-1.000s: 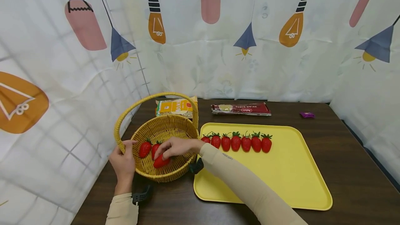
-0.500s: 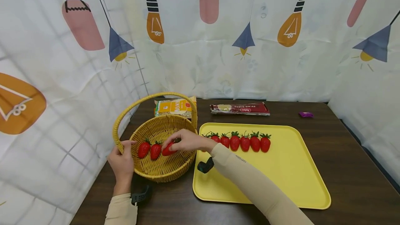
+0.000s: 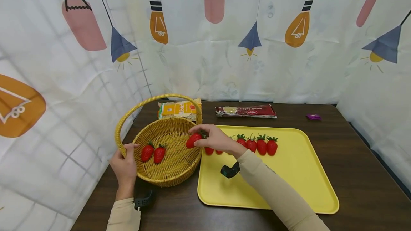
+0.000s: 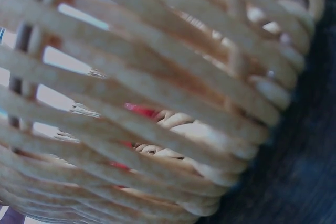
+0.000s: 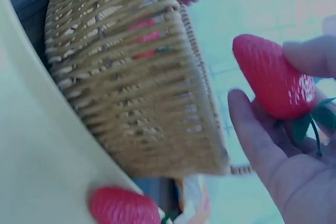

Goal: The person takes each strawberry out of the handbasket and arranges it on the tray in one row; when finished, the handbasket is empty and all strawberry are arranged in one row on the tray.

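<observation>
My left hand [image 3: 124, 167] grips the left side of a yellow wicker basket [image 3: 173, 131], near the foot of its arched handle. Inside the basket lie two strawberries, one [image 3: 147, 152] close to the left wall and another [image 3: 159, 154] beside it. Above the basket's right rim, my right hand [image 3: 216, 140] pinches a third strawberry [image 5: 270, 74] between thumb and fingers, its green leaves toward the palm. A row of strawberries [image 3: 261, 146] lies on the yellow tray [image 3: 289, 184], partly hidden by that hand. Only blurred wicker [image 4: 131, 77] and bits of red show in the left wrist view.
Behind the basket lies a yellow food packet [image 3: 178, 110]. A dark red long packet [image 3: 246, 111] rests behind the tray, and a small purple wrapped item [image 3: 313, 117] lies farther right. A printed curtain [image 3: 205, 67] hangs around the brown table [image 3: 356, 163].
My right hand has lifted the strawberry from inside the basket and carried it up and rightward to the rim near the tray. The left hand has stayed on the basket.
</observation>
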